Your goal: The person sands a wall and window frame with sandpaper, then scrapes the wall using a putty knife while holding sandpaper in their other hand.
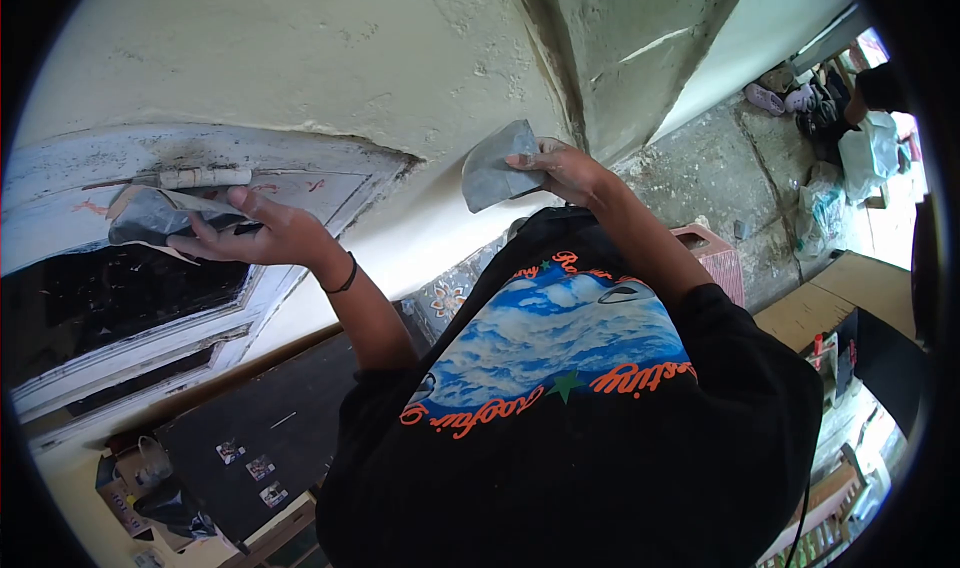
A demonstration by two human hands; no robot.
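My left hand (255, 233) holds a crumpled grey sheet with a tan back (150, 218), gripped between thumb and fingers at its right end, in front of the white window frame (340, 190). Just above that sheet, a white cylindrical piece with a thin rod (205, 177) lies against the frame. My right hand (562, 173) pinches a folded grey sheet (498, 168) between thumb and fingers, near the cream wall (400, 58). The two hands are apart, and pale dust shows on the fingers of both.
Below the window is a dark table (250, 428) with small pictures on it. A pink container (712, 263) stands on the concrete floor at right, with shoes (780, 98) and plastic bags (868, 158) beyond it. Another person's arm (856, 106) shows at far right.
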